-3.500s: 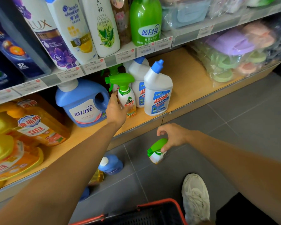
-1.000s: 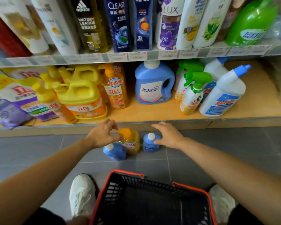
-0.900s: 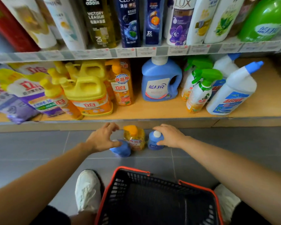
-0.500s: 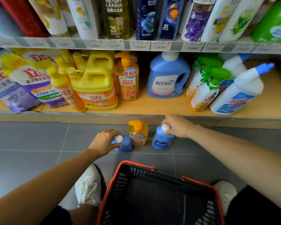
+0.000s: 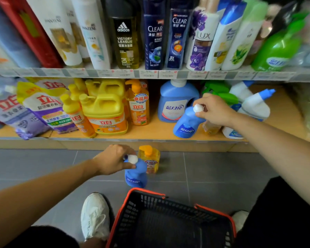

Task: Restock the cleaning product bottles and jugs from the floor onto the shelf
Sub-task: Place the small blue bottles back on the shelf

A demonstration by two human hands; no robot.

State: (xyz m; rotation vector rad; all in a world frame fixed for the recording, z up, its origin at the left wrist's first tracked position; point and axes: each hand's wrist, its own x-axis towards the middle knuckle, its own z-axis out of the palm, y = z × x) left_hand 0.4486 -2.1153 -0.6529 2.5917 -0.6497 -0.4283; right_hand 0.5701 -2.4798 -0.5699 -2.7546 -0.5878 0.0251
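My right hand point(image 5: 215, 110) grips the white cap of a small blue detergent bottle point(image 5: 186, 123), holding it tilted over the wooden bottom shelf point(image 5: 150, 133), in front of the large blue jug point(image 5: 175, 101). My left hand point(image 5: 113, 159) grips the neck of a second small blue bottle point(image 5: 135, 174), which is just above or on the grey floor. A small orange pump bottle point(image 5: 150, 161) stands on the floor right beside it.
Yellow jugs point(image 5: 104, 111), orange bottles and refill pouches point(image 5: 41, 108) fill the shelf's left. Green spray bottles point(image 5: 224, 97) and white toilet cleaner bottles point(image 5: 256, 106) crowd the right. A red-rimmed black basket point(image 5: 170, 222) sits between my white shoes point(image 5: 95, 215).
My right hand has lifted its blue bottle from the floor up to the shelf. My left hand has closed round the other blue bottle's neck and tipped it upright.
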